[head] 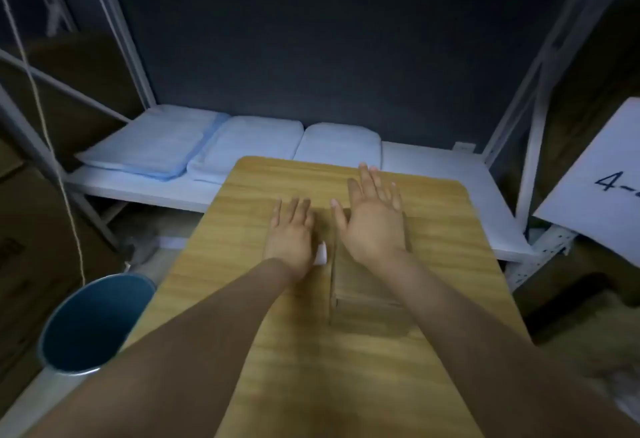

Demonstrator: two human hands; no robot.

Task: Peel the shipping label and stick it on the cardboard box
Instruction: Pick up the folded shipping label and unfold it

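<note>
A: From the head view, we see both arms stretched over the wooden table. The left hand lies flat, palm down, fingers straight and close together, holding nothing.

B: And the right hand?

A: We see it opened flat above the cardboard box, fingers spread wide, empty. Whether it touches the box top, we cannot tell.

B: Where is the shipping label?

A: We make out a small white piece just beside the left hand's thumb edge, against the box's left side. Most of it is hidden, so we cannot tell whether it is stuck down.

B: Anything else?

A: A blue bin stands left of the table; white packets lie on the shelf behind.
</note>
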